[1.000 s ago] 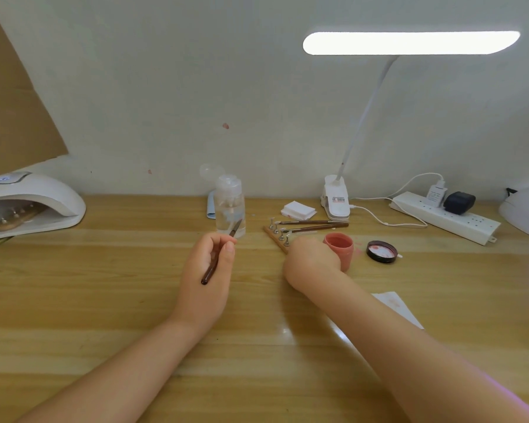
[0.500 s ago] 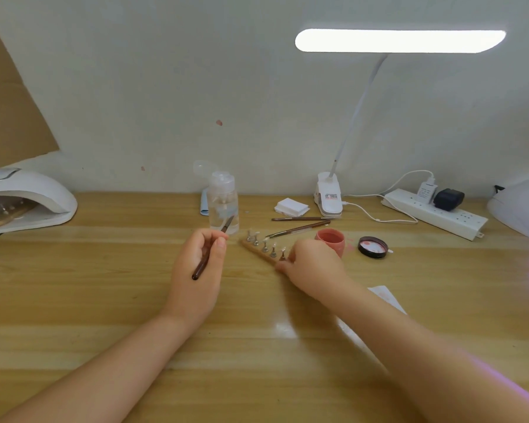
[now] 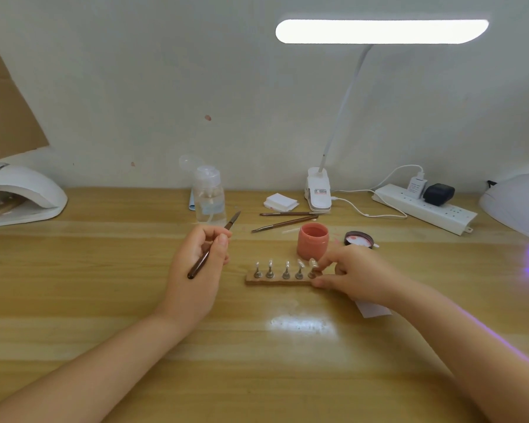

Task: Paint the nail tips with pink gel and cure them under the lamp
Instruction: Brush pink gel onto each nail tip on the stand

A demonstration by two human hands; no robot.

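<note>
While the left hand grips a brush, the right hand pinches the right end of the strip of unpainted nail tips, near the open pink pot. Painting seems about to begin; next, load the brush.

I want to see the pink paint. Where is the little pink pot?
In the head view, the pink pot stands open just behind the right hand, beside its lid.

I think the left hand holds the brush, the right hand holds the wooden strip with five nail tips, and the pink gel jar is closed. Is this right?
Not quite: the head view shows the pink gel jar open, its lid lying beside it. The left hand does hold the brush, and the right hand the wooden strip.
</note>
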